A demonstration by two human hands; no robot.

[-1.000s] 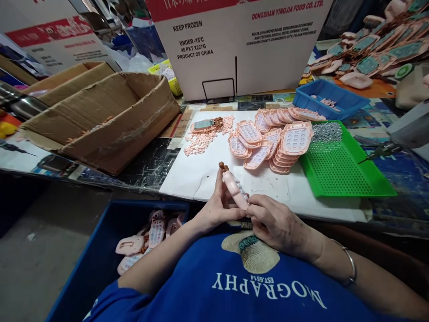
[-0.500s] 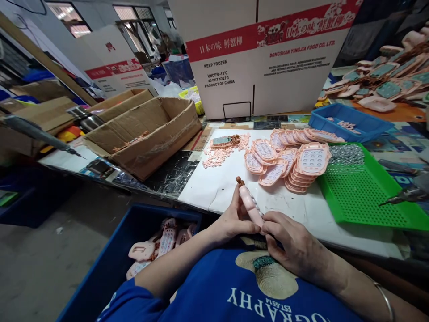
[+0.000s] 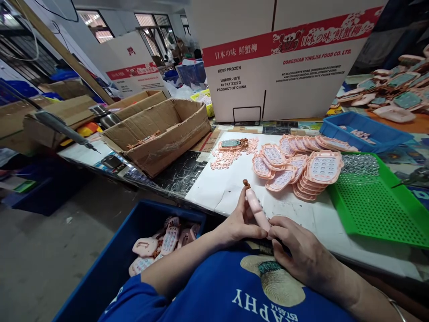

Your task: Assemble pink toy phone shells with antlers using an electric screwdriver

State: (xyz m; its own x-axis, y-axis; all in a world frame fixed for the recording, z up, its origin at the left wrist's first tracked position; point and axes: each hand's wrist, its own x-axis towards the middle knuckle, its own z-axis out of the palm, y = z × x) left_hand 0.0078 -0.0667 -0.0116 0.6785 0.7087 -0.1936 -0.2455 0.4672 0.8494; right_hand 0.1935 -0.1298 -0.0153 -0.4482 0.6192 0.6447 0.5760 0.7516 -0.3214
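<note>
pink toy point(image 3: 257, 209): held on edge between both hands, above the wearer's lap, just off the bench point(image 3: 177, 176) | left hand point(image 3: 238, 226): gripping its side, thumb at near end | right hand point(image 3: 298, 239): fingers closed on near end | handling: probably light, stiff, smooth, slightly slippery; brown knob point(image 3: 246, 184) perhaps fragile | hold: shell edges

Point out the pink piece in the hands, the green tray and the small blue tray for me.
Pink piece point(image 3: 257, 208): head view, middle of its smooth upper side.
Green tray point(image 3: 377, 208): head view, bare perforated floor.
Small blue tray point(image 3: 358, 142): head view, near wall.
</note>
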